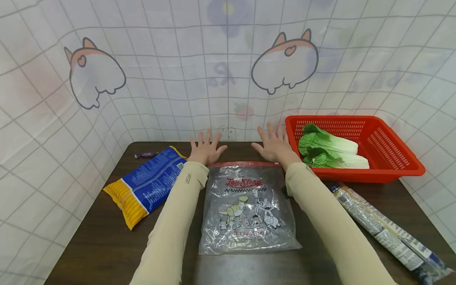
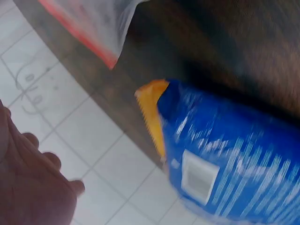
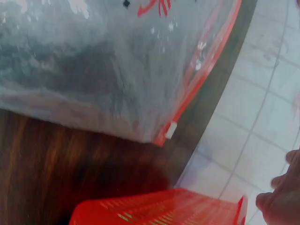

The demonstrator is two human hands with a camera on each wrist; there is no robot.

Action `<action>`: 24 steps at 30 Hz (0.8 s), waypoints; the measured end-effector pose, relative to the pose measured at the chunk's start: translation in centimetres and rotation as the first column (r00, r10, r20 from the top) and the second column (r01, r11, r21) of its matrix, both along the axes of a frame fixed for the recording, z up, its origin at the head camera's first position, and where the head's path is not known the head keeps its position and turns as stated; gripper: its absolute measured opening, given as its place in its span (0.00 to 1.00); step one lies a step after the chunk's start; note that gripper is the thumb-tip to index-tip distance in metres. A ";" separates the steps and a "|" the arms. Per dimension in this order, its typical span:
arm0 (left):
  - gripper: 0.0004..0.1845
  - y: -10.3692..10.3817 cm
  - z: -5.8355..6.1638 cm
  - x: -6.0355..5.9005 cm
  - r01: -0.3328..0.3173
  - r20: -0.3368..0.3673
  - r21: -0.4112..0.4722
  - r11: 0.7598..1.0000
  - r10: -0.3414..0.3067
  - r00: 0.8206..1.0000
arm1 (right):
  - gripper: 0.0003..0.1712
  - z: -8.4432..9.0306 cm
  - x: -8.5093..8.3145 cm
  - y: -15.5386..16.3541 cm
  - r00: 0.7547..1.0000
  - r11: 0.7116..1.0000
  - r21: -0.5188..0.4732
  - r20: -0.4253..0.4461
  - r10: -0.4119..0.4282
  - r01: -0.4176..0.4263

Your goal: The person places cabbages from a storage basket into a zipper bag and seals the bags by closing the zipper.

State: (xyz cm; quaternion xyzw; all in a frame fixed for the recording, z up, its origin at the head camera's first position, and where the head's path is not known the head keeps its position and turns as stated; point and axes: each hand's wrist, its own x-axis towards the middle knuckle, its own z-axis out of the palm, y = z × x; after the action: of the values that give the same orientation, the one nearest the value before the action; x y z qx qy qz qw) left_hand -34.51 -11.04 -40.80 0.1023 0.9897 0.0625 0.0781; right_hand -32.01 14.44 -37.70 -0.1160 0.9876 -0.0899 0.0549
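Note:
Both hands are stretched forward with fingers spread, holding nothing. My left hand (image 1: 205,150) is beyond the top left corner of a clear zip bag (image 1: 246,209) printed with cartoon figures, which lies flat between the forearms. My right hand (image 1: 275,146) is past the bag's top right corner, close to the left end of a red plastic basket (image 1: 388,172). A white slider (image 3: 171,130) sits at the end of the bag's red zip edge. Left of the left forearm lies a blue and yellow packet (image 1: 149,184), also large in the left wrist view.
Two heads of leafy cabbage (image 1: 331,148) lie in the basket. A long printed plastic package (image 1: 388,229) slants along the table's right side. One small purple wrapped item (image 1: 145,155) is at the back left. A white checked cloth (image 1: 164,79) hangs behind the dark table (image 1: 92,241).

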 end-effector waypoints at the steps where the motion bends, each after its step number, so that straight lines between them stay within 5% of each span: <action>1: 0.38 0.1 0.0 0.2 0.012 0.012 0.021 1.000 -0.012 1.000 | 0.44 -0.2 0.1 0.0 1.000 1.000 -0.010 0.003 0.008 -0.008; 7: 0.34 0.7 -1.2 0.8 0.122 0.063 0.238 0.964 -0.140 0.988 | 0.42 -1.4 1.1 0.0 0.997 0.993 -0.084 -0.010 0.079 -0.079; 11: 0.27 1.3 -2.5 0.9 0.114 0.122 0.364 0.924 -0.169 0.978 | 0.37 -2.3 2.1 -0.2 0.994 0.984 -0.139 -0.034 0.105 -0.108; 16: 0.15 1.9 -3.7 0.9 0.070 0.144 0.423 0.903 -0.143 0.979 | 0.30 -3.7 3.1 -0.4 0.996 0.978 -0.193 -0.047 0.076 -0.084; 24: 0.05 1.9 -3.3 1.9 0.151 0.076 0.478 0.865 -0.212 0.974 | 0.26 -5.2 4.5 -0.4 0.995 0.940 -0.327 0.000 0.103 -0.097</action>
State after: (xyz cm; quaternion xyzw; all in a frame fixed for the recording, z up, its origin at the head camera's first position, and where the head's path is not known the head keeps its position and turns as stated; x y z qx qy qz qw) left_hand -32.61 -9.12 -44.08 0.2065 0.9241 0.2988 0.1189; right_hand -27.48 14.02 -42.92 -0.1728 0.9514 -0.2504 0.0480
